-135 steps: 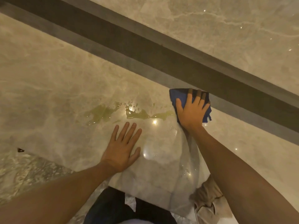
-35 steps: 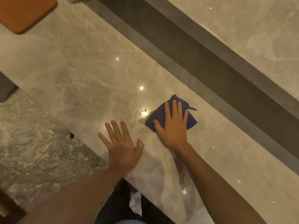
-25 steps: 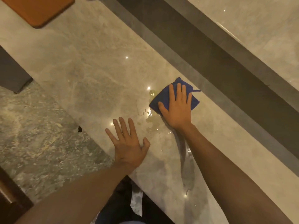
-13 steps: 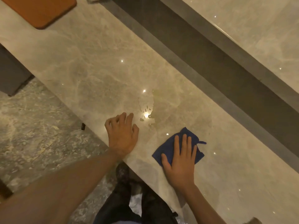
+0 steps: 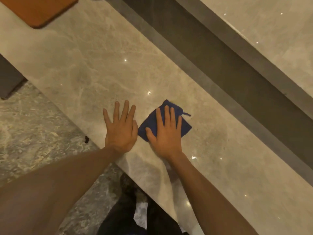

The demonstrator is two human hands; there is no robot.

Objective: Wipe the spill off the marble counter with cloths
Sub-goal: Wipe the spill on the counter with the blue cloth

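2 hands, 1 blue cloth, 1 orange board, 1 marble counter.

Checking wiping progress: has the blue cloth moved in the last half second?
Yes. The cloth under the right hand slid up close beside the left hand.

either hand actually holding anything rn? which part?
No grasp. Right hand presses flat on the middle of the blue cloth, pinning it to the marble counter. Left hand lies flat, empty.

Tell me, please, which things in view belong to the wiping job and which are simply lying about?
Part of the job: blue cloth, right hand pressing it flat, left hand, marble counter.
Lying about: orange board, small dark object on the floor.
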